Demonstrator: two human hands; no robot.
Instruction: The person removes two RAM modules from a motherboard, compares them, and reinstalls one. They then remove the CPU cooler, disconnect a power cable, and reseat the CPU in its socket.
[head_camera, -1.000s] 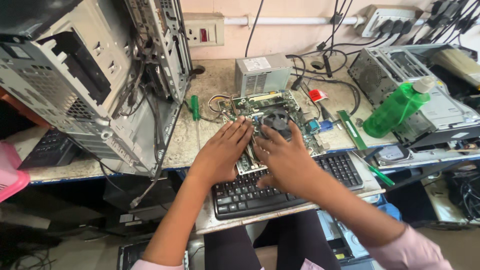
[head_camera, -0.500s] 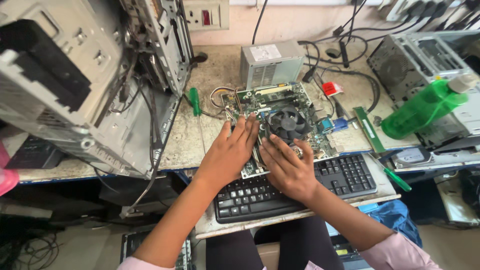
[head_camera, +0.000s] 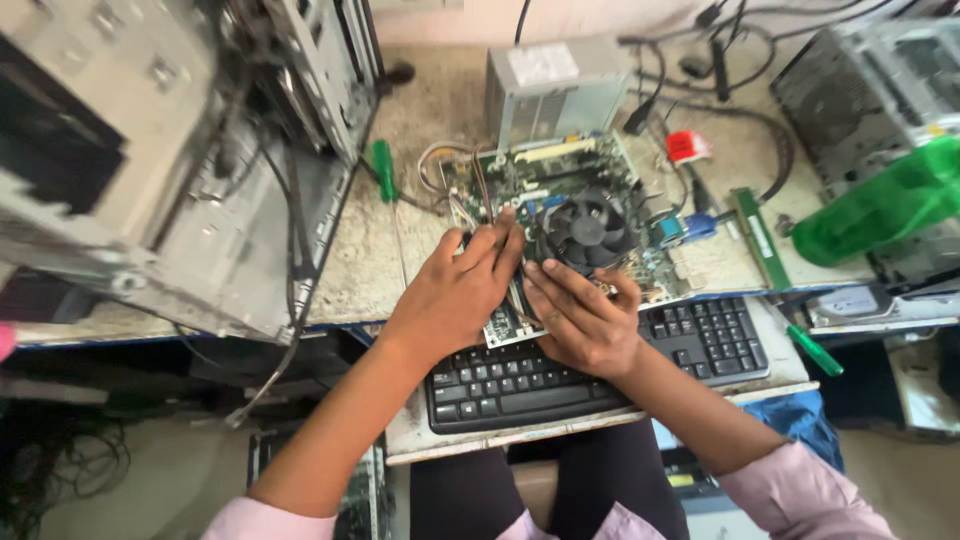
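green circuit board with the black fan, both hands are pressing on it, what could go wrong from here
1. The green circuit board with the black round fan hangs partly over the stone bench edge onto the black keyboard; pressure from the left hand and right hand might flex or tip it.
2. Bare fingers on exposed parts could bend pins.
3. The loose coloured wires beside the left hand might snag.

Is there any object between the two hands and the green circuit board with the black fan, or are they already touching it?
Nothing visible stands between them. The left hand and the right hand both rest directly on the circuit board, their fingertips beside the black fan. The keyboard lies under the wrists, nearer the person.
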